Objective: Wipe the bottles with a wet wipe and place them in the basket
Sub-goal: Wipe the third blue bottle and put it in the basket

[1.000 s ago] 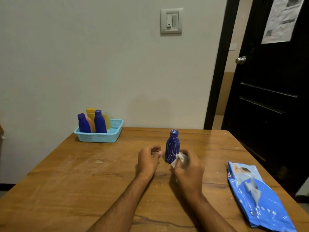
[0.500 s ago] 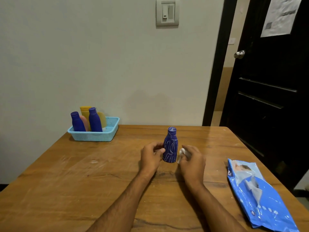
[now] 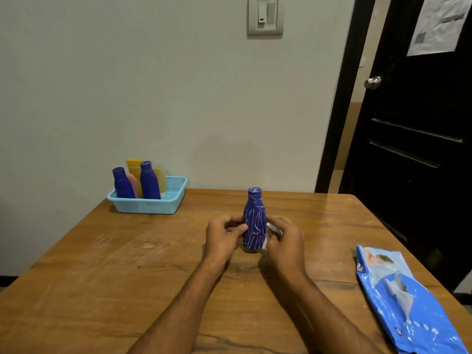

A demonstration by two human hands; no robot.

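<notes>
A dark blue bottle (image 3: 254,221) with white scribbles stands upright on the wooden table (image 3: 102,277), near its middle. My left hand (image 3: 222,237) grips the bottle's lower body from the left, thumb on its front. My right hand (image 3: 286,241) holds a crumpled white wet wipe (image 3: 271,232) against the bottle's right side. A light blue basket (image 3: 150,203) stands at the table's far left corner with two plain blue bottles (image 3: 149,184) and yellow and pink bottles in it.
A blue pack of wet wipes (image 3: 406,300) lies near the table's right edge, its flap partly open. A white wall rises behind the table. A black door (image 3: 419,139) stands to the right.
My left hand closed around the bottle, which it was only beside before. My right hand brought the wipe up against the bottle's right side.
</notes>
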